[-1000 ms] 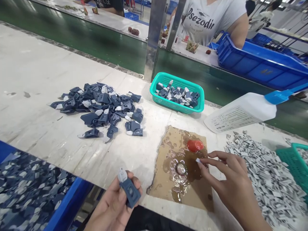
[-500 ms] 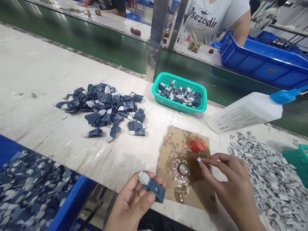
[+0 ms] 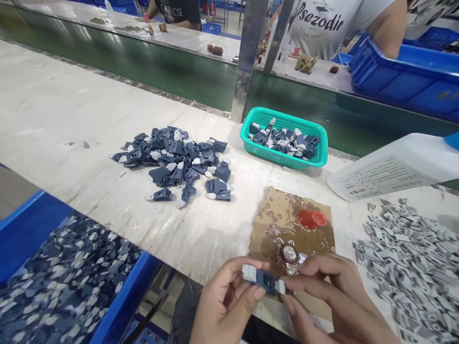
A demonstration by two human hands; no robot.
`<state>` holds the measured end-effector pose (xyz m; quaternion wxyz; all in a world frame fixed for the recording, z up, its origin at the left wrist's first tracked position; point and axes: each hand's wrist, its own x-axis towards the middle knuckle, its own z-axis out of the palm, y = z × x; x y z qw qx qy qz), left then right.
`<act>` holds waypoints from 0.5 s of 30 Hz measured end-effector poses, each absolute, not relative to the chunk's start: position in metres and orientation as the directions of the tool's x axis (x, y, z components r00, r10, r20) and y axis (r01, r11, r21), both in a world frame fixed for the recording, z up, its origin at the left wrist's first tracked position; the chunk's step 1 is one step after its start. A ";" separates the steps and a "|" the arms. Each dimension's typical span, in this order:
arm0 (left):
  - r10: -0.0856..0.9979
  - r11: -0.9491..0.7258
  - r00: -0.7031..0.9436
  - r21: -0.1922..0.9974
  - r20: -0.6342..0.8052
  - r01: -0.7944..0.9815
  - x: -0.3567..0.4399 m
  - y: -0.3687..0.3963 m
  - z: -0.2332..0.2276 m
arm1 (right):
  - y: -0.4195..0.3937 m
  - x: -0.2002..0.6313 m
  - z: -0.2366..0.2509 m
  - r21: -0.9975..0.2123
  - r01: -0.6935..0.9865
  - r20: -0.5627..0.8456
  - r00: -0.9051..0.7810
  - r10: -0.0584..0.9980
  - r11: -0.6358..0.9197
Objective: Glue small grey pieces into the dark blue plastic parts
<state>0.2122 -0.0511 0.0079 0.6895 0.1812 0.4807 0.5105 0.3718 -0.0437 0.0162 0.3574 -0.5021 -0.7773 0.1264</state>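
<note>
My left hand [image 3: 227, 303] is closed on a dark blue plastic part [image 3: 264, 282] with a light grey tip. At the part's right end, my right hand [image 3: 333, 296] pinches a small pale grey plastic piece [image 3: 281, 286], which meets or nearly meets the blue part. Just beyond my fingers lies a wet, stained piece of cardboard [image 3: 268, 217]. On it are a red plastic cup-like cap [image 3: 311, 219], lying on its side, and a small crimped bottle cap [image 3: 289, 252] amid glossy liquid. My right fingers hide the cardboard's lower part.
Similar blue-and-grey parts form a pile [image 3: 175, 157] and fill a green basket [image 3: 251, 148] and a blue bin [image 3: 143, 282]. A white bottle [image 3: 387, 165] leans near small grey pieces [image 3: 412, 258]. A metal post [image 3: 245, 62] stands behind; people sit across the green divider.
My right hand has moved from over the cardboard, left and toward me, bringing the small piece to the end of the blue part. The whole view has shifted slightly.
</note>
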 end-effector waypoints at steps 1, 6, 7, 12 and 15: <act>0.880 0.407 0.014 0.740 -0.474 -0.536 0.213 -0.051 0.008 | -0.043 0.370 0.016 -0.567 0.688 0.416 -0.235 0.878 0.453; 0.885 0.398 0.034 0.716 -0.465 -0.574 0.214 -0.053 0.006 | -0.041 0.367 0.014 -0.567 0.675 0.410 -0.266 0.872 0.472; 0.886 0.399 0.038 0.721 -0.461 -0.566 0.213 -0.053 0.006 | -0.040 0.367 0.015 -0.554 0.676 0.419 -0.279 0.864 0.487; 0.932 0.326 0.012 0.823 -0.363 -0.464 0.212 -0.057 0.008 | -0.036 0.373 0.021 -0.626 0.599 0.340 -0.366 0.866 0.499; 0.966 0.215 -0.017 0.836 -0.258 -0.504 0.219 -0.063 0.009 | -0.040 0.370 0.020 -0.801 0.497 0.238 -0.246 0.939 0.334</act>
